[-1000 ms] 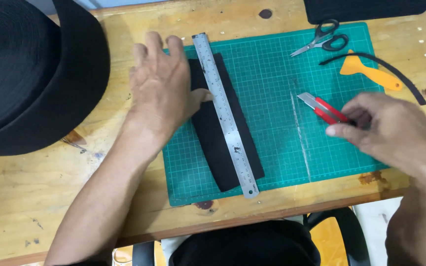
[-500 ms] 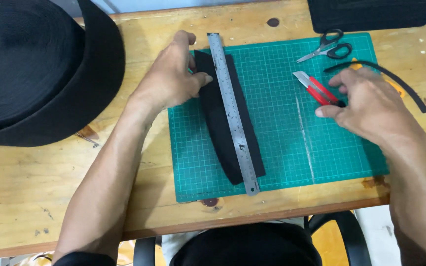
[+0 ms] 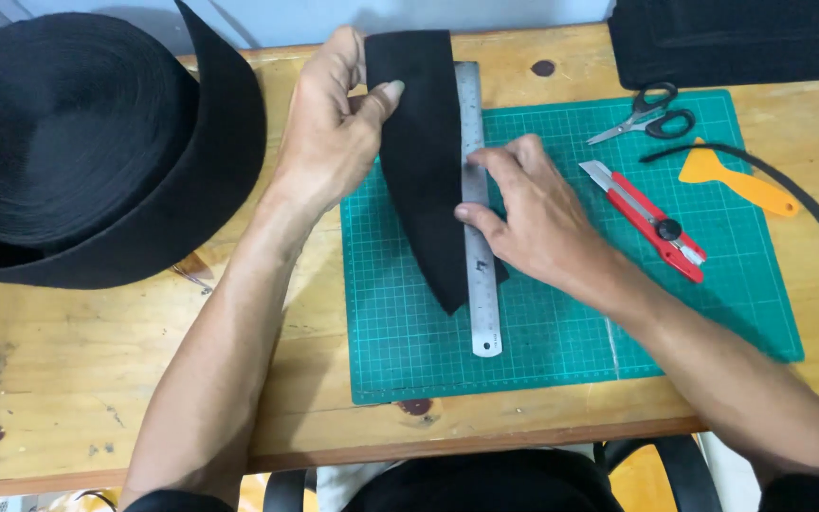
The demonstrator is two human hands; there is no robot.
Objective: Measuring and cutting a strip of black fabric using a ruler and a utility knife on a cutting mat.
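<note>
Nearest, both forearms come up over the front edge of the desk [image 3: 87, 379]; below that edge a dark shape and a chair are cut off by the frame. The right hand [image 3: 533, 213] lies flat on the green mat [image 3: 561, 351], fingers spread a little and pressing down on the steel ruler [image 3: 478, 237], fingertips at its right edge. The ruler's near end juts out past the hand toward the body. Under and left of the ruler lies the black strip [image 3: 424, 190]; its near tip narrows to a point, and how far it runs beneath the ruler is hidden. The left hand [image 3: 334, 128], farther off, pinches the strip's far end between thumb and fingers, lifting it off the desk. Right of the right hand lie a red knife [image 3: 645, 220], then scissors [image 3: 642, 112], an orange scraper [image 3: 737, 180] and a thin black offcut [image 3: 760, 171]. Left of the left hand, a big black roll [image 3: 97, 152] is cut off at the frame. At the far right corner a black stack [image 3: 732, 38] is hard to make out.
</note>
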